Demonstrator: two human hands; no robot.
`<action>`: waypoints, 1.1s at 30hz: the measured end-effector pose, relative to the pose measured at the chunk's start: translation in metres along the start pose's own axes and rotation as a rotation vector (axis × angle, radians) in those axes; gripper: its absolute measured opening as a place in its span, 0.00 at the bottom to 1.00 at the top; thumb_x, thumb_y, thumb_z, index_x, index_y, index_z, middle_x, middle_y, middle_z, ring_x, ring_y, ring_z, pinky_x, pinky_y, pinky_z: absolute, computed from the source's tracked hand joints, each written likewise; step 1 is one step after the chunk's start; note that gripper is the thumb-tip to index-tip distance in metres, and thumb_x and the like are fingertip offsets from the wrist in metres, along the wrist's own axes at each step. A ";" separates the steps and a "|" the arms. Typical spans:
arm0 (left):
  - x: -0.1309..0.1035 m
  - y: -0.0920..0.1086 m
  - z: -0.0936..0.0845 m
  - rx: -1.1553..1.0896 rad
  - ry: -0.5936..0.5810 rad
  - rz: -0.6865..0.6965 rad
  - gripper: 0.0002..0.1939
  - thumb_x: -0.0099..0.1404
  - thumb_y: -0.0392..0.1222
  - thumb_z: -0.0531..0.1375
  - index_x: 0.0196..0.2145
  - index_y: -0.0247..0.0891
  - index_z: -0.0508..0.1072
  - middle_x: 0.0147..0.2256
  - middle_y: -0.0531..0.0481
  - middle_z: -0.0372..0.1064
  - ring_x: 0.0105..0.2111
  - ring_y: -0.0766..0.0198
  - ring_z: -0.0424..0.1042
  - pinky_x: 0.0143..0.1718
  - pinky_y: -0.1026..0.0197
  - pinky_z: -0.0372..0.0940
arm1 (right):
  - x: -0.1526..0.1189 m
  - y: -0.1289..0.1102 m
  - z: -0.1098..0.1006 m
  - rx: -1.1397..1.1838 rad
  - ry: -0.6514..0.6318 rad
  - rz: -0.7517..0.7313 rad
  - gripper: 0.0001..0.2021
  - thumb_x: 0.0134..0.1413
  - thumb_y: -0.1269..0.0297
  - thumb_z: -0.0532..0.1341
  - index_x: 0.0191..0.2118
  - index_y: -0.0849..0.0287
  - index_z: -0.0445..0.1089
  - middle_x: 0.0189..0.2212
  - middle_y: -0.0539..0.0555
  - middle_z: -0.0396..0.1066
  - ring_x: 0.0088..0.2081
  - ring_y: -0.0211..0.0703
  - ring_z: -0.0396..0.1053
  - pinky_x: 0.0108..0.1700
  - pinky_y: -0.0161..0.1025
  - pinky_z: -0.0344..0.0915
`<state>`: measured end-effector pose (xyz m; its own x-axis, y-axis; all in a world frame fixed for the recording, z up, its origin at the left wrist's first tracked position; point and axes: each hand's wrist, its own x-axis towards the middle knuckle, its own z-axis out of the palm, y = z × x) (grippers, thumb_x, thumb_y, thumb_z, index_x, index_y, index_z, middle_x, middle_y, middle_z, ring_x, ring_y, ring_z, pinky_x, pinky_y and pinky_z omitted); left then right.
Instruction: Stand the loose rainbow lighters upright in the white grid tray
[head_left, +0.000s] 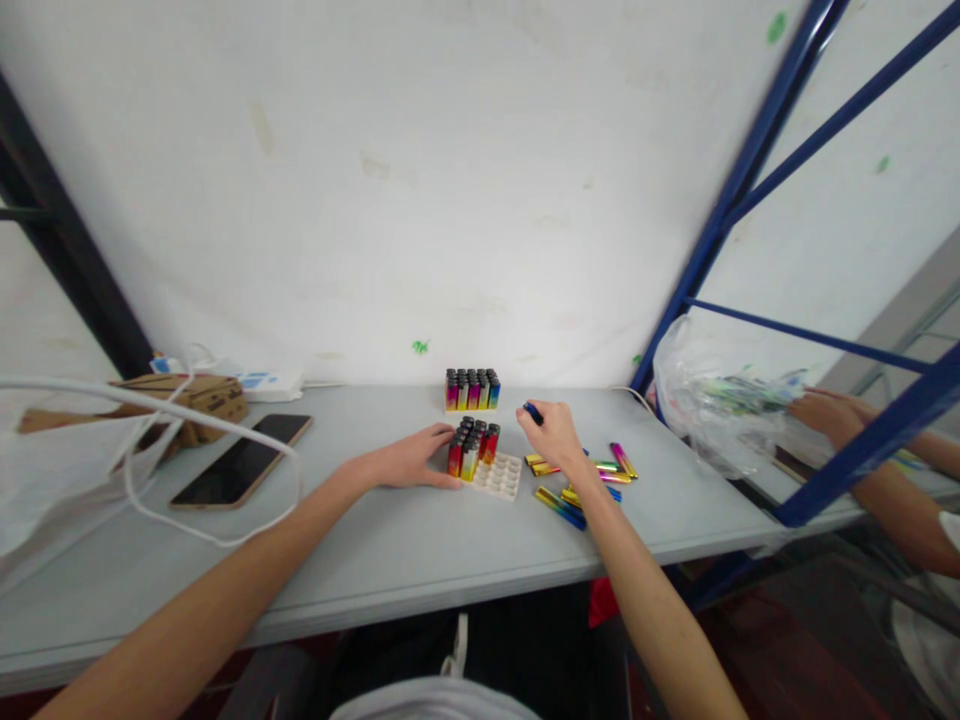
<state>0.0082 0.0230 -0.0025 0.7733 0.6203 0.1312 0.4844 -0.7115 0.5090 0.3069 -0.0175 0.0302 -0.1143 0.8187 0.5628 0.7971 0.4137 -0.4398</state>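
A white tray [507, 478] with round holes lies on the grey table, its left part filled with upright red and yellow lighters [471, 448]. My left hand [411, 458] rests at the left side of those lighters, fingers apart and touching the group. My right hand [553, 432] is closed on a dark blue lighter [533, 412], right of the tray and above the table. Several shiny multicoloured lighters [559, 507] lie loose beneath and around my right wrist. Behind the tray stands a second full block of lighters [472, 390], near the wall.
On the left lie a phone [244, 462], a cardboard box [214, 397] and a looping white cable [217, 425]. A blue metal frame [694, 255] and a clear plastic bag [712, 400] border the right side. Beyond it, another person's hands [825, 412] handle items.
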 end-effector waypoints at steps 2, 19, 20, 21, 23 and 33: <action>0.000 0.001 -0.001 -0.002 -0.010 -0.007 0.49 0.64 0.69 0.71 0.72 0.38 0.67 0.72 0.35 0.63 0.71 0.37 0.64 0.74 0.47 0.57 | 0.000 -0.001 -0.001 0.005 0.030 0.014 0.20 0.64 0.54 0.56 0.22 0.53 0.55 0.18 0.46 0.53 0.25 0.38 0.52 0.32 0.39 0.52; 0.000 0.001 0.000 0.004 -0.005 -0.001 0.48 0.65 0.69 0.71 0.71 0.37 0.68 0.71 0.35 0.64 0.70 0.37 0.65 0.74 0.45 0.58 | 0.000 0.004 0.004 -0.006 -0.060 -0.021 0.20 0.71 0.55 0.56 0.25 0.55 0.62 0.20 0.46 0.60 0.26 0.39 0.54 0.35 0.39 0.53; 0.000 0.001 0.000 0.007 -0.004 -0.003 0.48 0.65 0.69 0.70 0.71 0.37 0.68 0.71 0.35 0.64 0.70 0.37 0.65 0.74 0.45 0.58 | 0.000 0.004 0.005 -0.007 -0.077 -0.029 0.21 0.73 0.53 0.55 0.26 0.55 0.64 0.22 0.47 0.62 0.27 0.40 0.55 0.35 0.39 0.53; 0.000 0.001 0.000 0.010 -0.003 -0.005 0.47 0.65 0.69 0.70 0.71 0.37 0.68 0.71 0.34 0.64 0.70 0.37 0.65 0.74 0.45 0.58 | 0.000 0.004 0.005 -0.003 -0.096 -0.040 0.21 0.74 0.51 0.55 0.28 0.55 0.66 0.23 0.48 0.64 0.28 0.40 0.57 0.36 0.39 0.54; 0.000 0.001 0.000 0.010 -0.004 -0.007 0.47 0.65 0.68 0.71 0.71 0.36 0.68 0.71 0.34 0.64 0.70 0.37 0.66 0.74 0.46 0.58 | 0.000 0.004 0.005 0.015 -0.132 -0.067 0.21 0.77 0.49 0.53 0.35 0.56 0.70 0.27 0.50 0.69 0.30 0.43 0.62 0.38 0.39 0.57; 0.000 0.000 0.001 -0.014 0.008 0.007 0.46 0.64 0.67 0.72 0.70 0.37 0.69 0.71 0.35 0.65 0.70 0.36 0.65 0.74 0.45 0.58 | 0.002 -0.013 -0.023 0.097 -0.247 -0.259 0.20 0.79 0.50 0.55 0.41 0.58 0.76 0.37 0.56 0.76 0.37 0.45 0.71 0.44 0.40 0.65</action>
<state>0.0083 0.0222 -0.0030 0.7733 0.6180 0.1417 0.4732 -0.7112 0.5198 0.3102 -0.0306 0.0533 -0.4542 0.7484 0.4834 0.6647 0.6459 -0.3755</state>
